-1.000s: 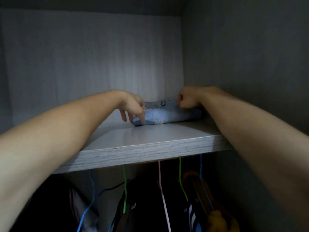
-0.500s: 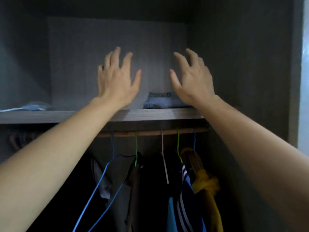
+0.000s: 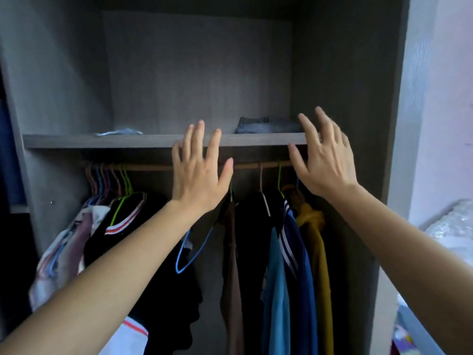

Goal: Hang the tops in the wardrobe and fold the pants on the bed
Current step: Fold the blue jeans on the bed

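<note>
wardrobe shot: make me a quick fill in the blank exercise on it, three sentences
1. The folded jeans lie on the ____ above the rod.
2. The left hand and the right hand are raised with fingers spread and hold ____.
3. The mustard top hangs at the ____ end of the rod.
Missing words: shelf; nothing; right.

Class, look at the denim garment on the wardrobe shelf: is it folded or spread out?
Folded: the denim garment lies as a compact, stacked bundle on the shelf.
</note>
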`<action>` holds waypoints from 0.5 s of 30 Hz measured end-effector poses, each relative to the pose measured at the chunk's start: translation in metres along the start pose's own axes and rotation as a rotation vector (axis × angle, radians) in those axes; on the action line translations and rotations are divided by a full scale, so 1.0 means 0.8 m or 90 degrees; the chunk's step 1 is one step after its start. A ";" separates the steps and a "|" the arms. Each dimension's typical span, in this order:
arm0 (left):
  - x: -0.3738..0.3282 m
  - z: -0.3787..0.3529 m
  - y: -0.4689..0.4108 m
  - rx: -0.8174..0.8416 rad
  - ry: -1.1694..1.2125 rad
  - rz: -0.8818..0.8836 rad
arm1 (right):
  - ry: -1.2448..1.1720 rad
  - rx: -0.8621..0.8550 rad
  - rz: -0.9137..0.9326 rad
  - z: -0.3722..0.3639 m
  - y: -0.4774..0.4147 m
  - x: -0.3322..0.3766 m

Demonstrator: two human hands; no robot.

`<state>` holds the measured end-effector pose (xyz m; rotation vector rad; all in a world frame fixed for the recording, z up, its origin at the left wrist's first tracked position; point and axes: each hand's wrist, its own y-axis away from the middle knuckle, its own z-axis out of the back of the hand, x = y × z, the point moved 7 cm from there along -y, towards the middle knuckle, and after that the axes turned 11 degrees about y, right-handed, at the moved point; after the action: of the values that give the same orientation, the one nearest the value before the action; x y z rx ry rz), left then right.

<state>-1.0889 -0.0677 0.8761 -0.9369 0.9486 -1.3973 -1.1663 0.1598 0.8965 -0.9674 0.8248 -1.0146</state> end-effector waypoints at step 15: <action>-0.222 -0.007 0.233 0.239 0.316 -0.038 | 0.173 0.260 -0.158 0.140 0.360 -0.102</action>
<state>-1.0220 0.1049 0.6971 -0.3424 0.9713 -1.8265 -1.0042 0.3277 0.6783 -0.5966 0.6890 -1.4861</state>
